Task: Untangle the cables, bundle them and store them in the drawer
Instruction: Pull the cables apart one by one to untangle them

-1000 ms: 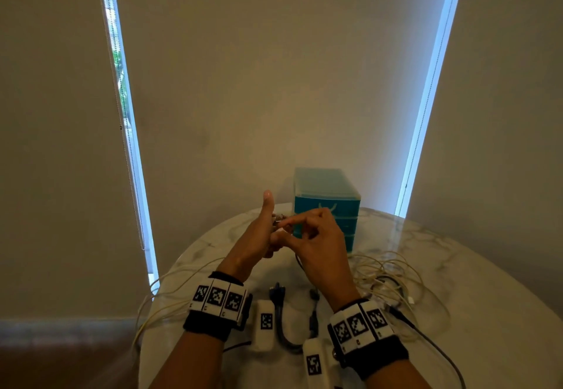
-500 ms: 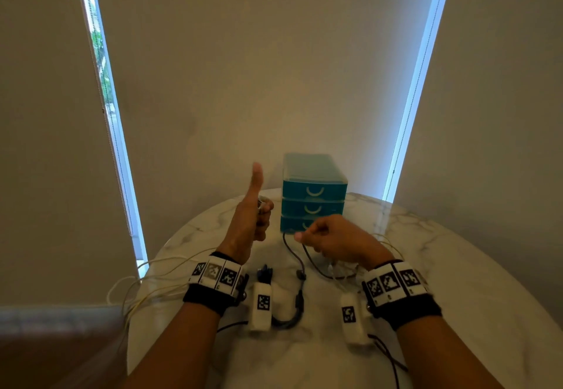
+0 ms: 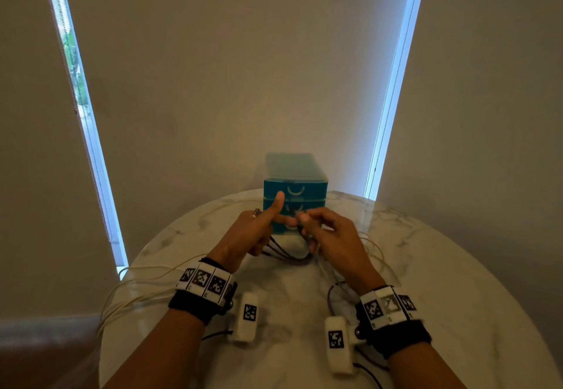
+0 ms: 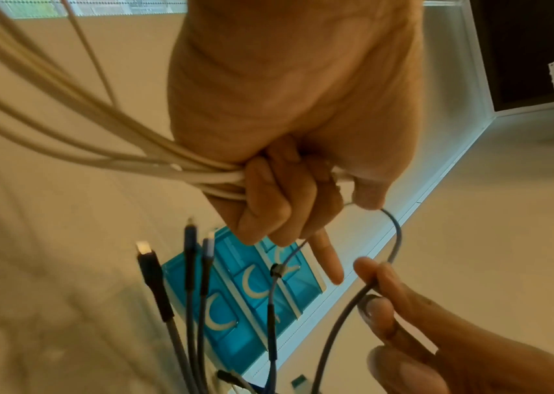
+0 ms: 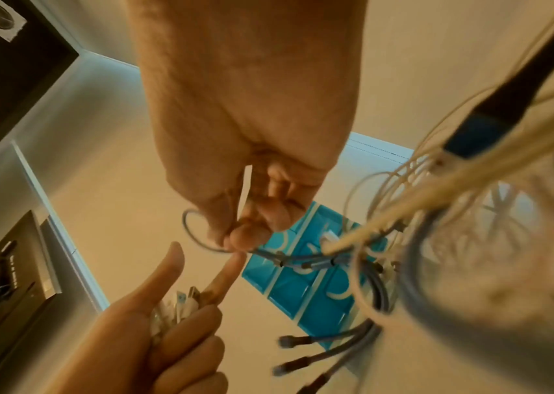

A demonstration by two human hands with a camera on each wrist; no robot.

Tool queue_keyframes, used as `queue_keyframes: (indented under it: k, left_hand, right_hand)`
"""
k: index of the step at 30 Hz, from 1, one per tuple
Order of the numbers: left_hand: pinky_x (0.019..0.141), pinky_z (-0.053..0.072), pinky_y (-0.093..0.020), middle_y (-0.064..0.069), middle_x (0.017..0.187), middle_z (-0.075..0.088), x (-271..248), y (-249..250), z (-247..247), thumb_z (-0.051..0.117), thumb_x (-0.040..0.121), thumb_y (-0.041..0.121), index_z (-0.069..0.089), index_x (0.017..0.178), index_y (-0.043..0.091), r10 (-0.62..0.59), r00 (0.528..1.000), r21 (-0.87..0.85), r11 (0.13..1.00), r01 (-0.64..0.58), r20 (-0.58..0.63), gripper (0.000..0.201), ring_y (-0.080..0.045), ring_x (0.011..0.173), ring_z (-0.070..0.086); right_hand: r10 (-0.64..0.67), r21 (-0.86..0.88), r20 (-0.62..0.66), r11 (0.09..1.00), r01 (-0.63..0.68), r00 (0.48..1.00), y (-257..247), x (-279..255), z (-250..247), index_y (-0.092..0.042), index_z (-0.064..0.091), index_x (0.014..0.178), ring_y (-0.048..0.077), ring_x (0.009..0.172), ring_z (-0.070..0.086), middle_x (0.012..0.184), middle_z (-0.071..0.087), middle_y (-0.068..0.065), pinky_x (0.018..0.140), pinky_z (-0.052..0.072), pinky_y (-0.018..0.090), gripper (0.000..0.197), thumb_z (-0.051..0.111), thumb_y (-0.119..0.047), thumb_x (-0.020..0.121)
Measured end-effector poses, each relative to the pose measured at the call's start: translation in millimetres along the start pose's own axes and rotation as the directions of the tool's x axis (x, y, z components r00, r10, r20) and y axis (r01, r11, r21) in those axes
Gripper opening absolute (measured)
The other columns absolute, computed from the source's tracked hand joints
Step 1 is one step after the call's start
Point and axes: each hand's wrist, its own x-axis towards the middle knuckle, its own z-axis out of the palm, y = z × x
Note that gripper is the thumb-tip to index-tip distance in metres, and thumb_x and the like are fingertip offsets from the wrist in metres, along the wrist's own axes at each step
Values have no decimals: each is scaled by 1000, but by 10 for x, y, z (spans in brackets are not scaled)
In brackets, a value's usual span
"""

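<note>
My left hand (image 3: 262, 230) grips a bundle of white cables (image 4: 100, 138) in its curled fingers, with thumb and index finger (image 4: 327, 261) sticking out. Close beside it, my right hand (image 3: 316, 227) pinches a thin grey cable (image 4: 395, 240) between thumb and fingers, and the cable loops (image 5: 189, 232) from one hand to the other. Several dark connector ends (image 4: 187, 266) of this grey cable hang between the hands. Both hands are raised just in front of the teal three-drawer unit (image 3: 295, 187), whose drawers are closed.
The round marble table (image 3: 441, 282) carries loose white cable loops on the right (image 3: 373, 248). More white strands (image 3: 137, 291) trail off its left edge. A wall stands right behind the drawer unit.
My right hand has come up and left from the table to meet the left hand in front of the drawers. The left hand has moved right and now points its index finger out.
</note>
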Motion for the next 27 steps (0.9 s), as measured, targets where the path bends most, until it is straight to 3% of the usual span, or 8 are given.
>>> queue_keyframes:
  k: [5, 8, 12, 16, 19, 23, 25, 27]
  left_hand:
    - [50, 28, -25, 17, 50, 51, 35, -17, -7, 65, 100, 55, 85, 102, 24, 199, 972, 13, 980, -199, -128, 37, -5, 49, 36]
    - [50, 24, -28, 10, 56, 38, 107, -58, -116, 67, 102, 45, 83, 101, 19, 221, 948, -130, 958, -255, -231, 31, -11, 52, 29]
    - [46, 25, -26, 8, 56, 36, 212, -90, -236, 65, 102, 34, 81, 103, 12, 121, 891, -225, 945, -239, -438, 28, -11, 52, 29]
    - [47, 25, -27, 5, 57, 36, 251, -145, -258, 68, 100, 35, 80, 98, 12, 58, 870, -226, 955, -191, -489, 25, -12, 51, 29]
    - [50, 30, -28, 0, 61, 44, 300, -204, -281, 71, 100, 35, 68, 83, 17, 26, 861, -180, 974, -136, -508, 25, -17, 55, 36]
    - [76, 49, -36, 1, 87, 67, 301, -178, -297, 75, 95, 36, 74, 109, 17, 101, 764, -135, 961, -240, -638, 24, -18, 78, 57]
    - [86, 53, -31, 4, 101, 75, 213, -74, -253, 78, 95, 39, 73, 110, 21, 203, 718, -74, 940, -334, -666, 25, -13, 89, 66]
    - [84, 54, -25, 10, 98, 79, 116, 33, -170, 79, 93, 47, 77, 100, 25, 300, 766, 8, 933, -359, -569, 23, -5, 94, 71]
  right_hand:
    - [84, -305, 269, 952, 2, 960, 101, -53, 65, -31, 78, 101, 9, 74, 72, 86, 78, 0, 71, 59, 26, 17, 74, -47, 97]
    - [207, -377, 261, 921, -98, 943, 208, -49, -27, -31, 77, 105, 1, 67, 63, 79, 70, -2, 67, 52, 14, 19, 81, -44, 91]
    - [343, -435, 134, 863, -256, 930, 365, -25, -253, -28, 77, 99, 12, 78, 71, 84, 74, -3, 78, 60, 26, 30, 94, -37, 76]
    - [337, -503, 69, 824, -259, 939, 430, -52, -364, -25, 75, 93, 10, 86, 72, 93, 76, -8, 77, 58, 20, 20, 86, -15, 80]
    - [235, -395, -106, 882, -258, 966, 410, -28, -389, -21, 78, 91, 7, 82, 72, 88, 78, -7, 69, 55, 12, 10, 82, -15, 85]
    - [90, 79, -380, 995, -65, 921, 187, 31, -460, -16, 77, 97, 17, 87, 77, 90, 81, 0, 72, 62, 31, 11, 84, -15, 89]
    - [56, 228, -399, 973, 39, 915, 52, 26, -480, -12, 77, 102, 17, 91, 77, 98, 82, 2, 69, 59, 28, 15, 85, -15, 90]
    - [49, 291, -332, 955, 52, 942, -34, -5, -440, -9, 77, 104, 13, 91, 76, 102, 82, 3, 70, 58, 23, 18, 85, -14, 88]
